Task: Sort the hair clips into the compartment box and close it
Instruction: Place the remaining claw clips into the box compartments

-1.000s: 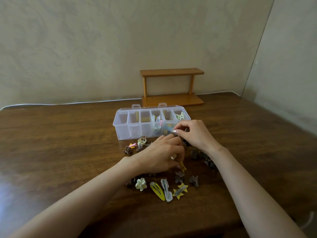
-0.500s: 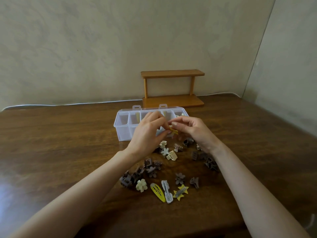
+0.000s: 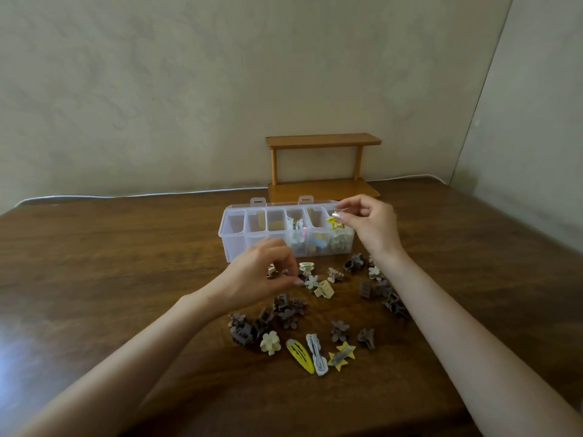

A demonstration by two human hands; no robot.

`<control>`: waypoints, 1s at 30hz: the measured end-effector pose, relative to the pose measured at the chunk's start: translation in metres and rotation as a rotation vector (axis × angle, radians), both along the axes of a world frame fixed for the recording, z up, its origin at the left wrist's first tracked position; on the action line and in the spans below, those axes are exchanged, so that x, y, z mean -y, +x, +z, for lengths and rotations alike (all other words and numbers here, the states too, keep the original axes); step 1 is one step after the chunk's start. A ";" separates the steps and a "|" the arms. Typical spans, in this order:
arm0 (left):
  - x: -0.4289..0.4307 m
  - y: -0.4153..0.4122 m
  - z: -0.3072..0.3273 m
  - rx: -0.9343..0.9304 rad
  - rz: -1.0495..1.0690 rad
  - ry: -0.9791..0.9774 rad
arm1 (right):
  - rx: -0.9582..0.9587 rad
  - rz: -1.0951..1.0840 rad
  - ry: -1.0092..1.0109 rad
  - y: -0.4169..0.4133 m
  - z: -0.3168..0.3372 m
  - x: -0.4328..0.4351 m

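Wooden table [image 3: 126,279] beneath beige wall [image 3: 189,89]; right fingers [image 3: 353,216] pinch star clip [image 3: 333,223], left fingers' [image 3: 282,261] grip unclear.

one box [image 3: 230,247] — six compartments, one shelf [image 3: 323,141], two hands [image 3: 258,277] [image 3: 370,227]

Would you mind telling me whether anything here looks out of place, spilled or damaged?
Nothing stands out. The compartment box sits upright and open, unsorted hair clips lie loose on the table, and the right hand pinches a yellow star clip above its right end.
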State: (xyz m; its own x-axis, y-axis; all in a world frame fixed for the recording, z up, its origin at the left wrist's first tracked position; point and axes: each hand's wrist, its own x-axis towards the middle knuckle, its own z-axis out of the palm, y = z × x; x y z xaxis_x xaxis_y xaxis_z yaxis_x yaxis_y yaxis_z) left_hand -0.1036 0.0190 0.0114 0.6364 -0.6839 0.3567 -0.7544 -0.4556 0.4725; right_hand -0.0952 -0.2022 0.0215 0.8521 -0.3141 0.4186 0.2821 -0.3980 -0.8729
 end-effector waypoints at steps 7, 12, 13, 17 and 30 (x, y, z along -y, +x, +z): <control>-0.005 -0.016 0.008 -0.174 -0.107 0.135 | -0.024 -0.029 -0.271 0.033 0.010 -0.012; -0.011 -0.027 0.005 -0.204 -0.183 0.288 | 0.013 -0.067 -0.231 0.017 0.003 -0.009; -0.011 -0.028 0.004 -0.207 -0.194 0.310 | 0.021 -0.056 -0.212 0.011 0.002 -0.008; -0.005 -0.031 0.005 -0.200 -0.223 0.377 | 0.052 0.009 -0.188 -0.009 -0.004 -0.008; 0.003 -0.025 -0.003 -0.108 -0.175 0.294 | 0.012 0.055 -0.125 -0.025 -0.020 -0.004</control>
State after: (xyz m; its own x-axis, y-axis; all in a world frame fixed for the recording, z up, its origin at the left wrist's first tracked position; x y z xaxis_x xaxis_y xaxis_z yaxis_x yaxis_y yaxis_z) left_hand -0.1286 0.0163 0.0089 0.5238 -0.8493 0.0656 -0.7860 -0.4522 0.4216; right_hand -0.1202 -0.1981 0.0012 0.8614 -0.2120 0.4616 0.3161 -0.4875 -0.8139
